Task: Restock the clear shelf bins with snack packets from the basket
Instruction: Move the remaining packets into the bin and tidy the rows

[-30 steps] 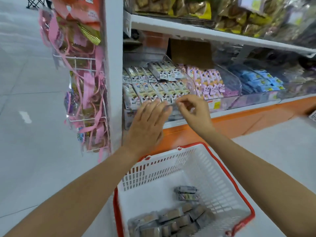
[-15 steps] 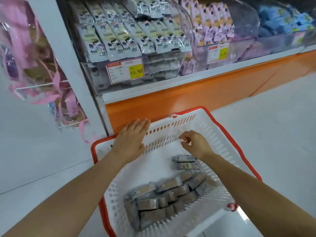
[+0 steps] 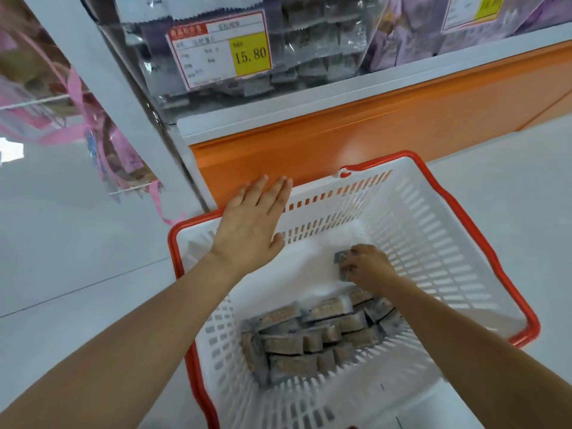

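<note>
A white basket with a red rim (image 3: 458,230) stands on the floor below the shelf. Several grey-brown snack packets (image 3: 312,339) lie heaped in its near part. My right hand (image 3: 368,267) is down inside the basket, its fingers curled round a separate packet or two (image 3: 342,258) on the basket floor. My left hand (image 3: 253,224) hovers flat, fingers straight, over the basket's far left corner and holds nothing. The clear shelf bin (image 3: 216,72) with stacked packets and a 15.80 price tag sits above.
An orange base panel (image 3: 387,131) runs under the white shelf edge right behind the basket. A second clear bin with purple packets (image 3: 411,35) is at the top right. Pink-ribboned bags hang on a wire rack (image 3: 71,113) to the left. Pale floor lies on both sides.
Both hands came down from the shelf bin to the basket. My right hand has dropped onto the loose packets and curled round them; my left hand stays flat over the rim.
</note>
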Tool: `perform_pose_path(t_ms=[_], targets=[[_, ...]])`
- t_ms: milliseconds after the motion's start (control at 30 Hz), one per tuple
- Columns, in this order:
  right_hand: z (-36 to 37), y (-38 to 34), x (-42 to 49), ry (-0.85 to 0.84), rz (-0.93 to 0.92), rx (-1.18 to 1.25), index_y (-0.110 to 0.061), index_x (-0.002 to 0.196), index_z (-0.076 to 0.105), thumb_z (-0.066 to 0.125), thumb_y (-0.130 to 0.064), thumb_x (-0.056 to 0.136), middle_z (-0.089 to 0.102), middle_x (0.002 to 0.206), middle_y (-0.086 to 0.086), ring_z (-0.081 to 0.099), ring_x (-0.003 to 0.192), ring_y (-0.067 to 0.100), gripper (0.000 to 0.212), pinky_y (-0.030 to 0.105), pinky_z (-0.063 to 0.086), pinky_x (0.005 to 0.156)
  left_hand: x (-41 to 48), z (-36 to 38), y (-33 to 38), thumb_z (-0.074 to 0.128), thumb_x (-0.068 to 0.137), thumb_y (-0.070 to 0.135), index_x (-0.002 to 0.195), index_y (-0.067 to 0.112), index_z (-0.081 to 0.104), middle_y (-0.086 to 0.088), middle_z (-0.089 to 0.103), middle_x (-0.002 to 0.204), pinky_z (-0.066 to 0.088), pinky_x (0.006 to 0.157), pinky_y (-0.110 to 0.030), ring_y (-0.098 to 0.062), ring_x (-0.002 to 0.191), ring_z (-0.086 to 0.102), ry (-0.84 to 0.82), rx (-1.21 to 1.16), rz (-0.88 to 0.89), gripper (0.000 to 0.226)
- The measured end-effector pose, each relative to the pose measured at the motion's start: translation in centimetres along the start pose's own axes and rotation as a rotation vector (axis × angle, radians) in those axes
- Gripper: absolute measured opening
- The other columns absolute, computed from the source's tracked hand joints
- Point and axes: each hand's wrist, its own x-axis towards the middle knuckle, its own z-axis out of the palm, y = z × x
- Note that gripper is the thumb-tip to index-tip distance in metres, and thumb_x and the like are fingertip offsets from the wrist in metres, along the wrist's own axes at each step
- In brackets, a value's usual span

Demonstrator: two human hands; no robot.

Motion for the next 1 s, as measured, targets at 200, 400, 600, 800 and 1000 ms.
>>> perform_pose_path(t_ms=[200,400,600,800,1000], targets=[[0.1,-0.1,0.5,-0.044,-0.021,-0.005,-0.035,0.116,0.067,0.052,-0.035,0.094,0.042,0.12,0.003,0.055,0.097,0.029,0.027,0.037,0.049,0.089,0.0,0.1,0.0,0.031,0.094,0.059,0.153,0.013,-0.017,-0.005,0.0,0.165,0.011,0.122,-0.045,-0.028,0.151,0.002,-0.003,-0.003,0.0,0.089],[0.0,0.2,-0.2,0.109,-0.034,-0.038,-0.02,0.13,0.057,0.062,-0.011,0.09,0.038,0.124,0.011,0.044,0.109,0.031,0.042,0.035,0.044,0.09,0.0,-0.2,0.1,0.032,0.096,0.059,0.152,0.013,-0.019,-0.006,-0.005,0.165,0.006,0.123,-0.045,-0.028,0.151,-0.004,-0.012,0.004,0.003,0.089],[-0.3,-0.2,-2.3,0.267,-0.019,0.059,-0.009,0.115,0.05,0.064,-0.009,0.088,0.037,0.115,0.012,0.053,0.09,0.031,0.031,0.032,0.043,0.07,-0.1,-0.8,0.2,0.039,0.096,0.057,0.153,0.015,-0.018,-0.005,-0.006,0.165,0.002,0.123,-0.046,-0.028,0.151,-0.008,-0.053,-0.051,0.004,0.091],[-4.4,-2.0,-4.6,0.388,-0.016,0.667,-0.02,0.116,0.046,0.063,0.001,0.086,0.049,0.114,0.006,0.057,0.088,0.022,0.041,0.029,0.05,0.074,-0.3,-1.8,0.4,0.047,0.096,0.05,0.154,0.016,-0.016,-0.004,-0.011,0.164,-0.007,0.121,-0.049,-0.028,0.149,-0.019,-0.084,-0.161,-0.021,0.092],[-8.7,-4.7,-7.2,0.399,-0.154,1.2,-0.029,0.12,0.048,0.07,0.002,0.083,0.06,0.112,0.0,0.062,0.092,0.017,0.053,0.03,0.058,0.076,-1.3,-3.7,0.5,0.048,0.097,0.047,0.155,0.019,0.018,-0.004,0.01,0.164,0.001,0.121,-0.047,-0.026,0.151,0.0,0.05,-0.222,0.022,0.071]])
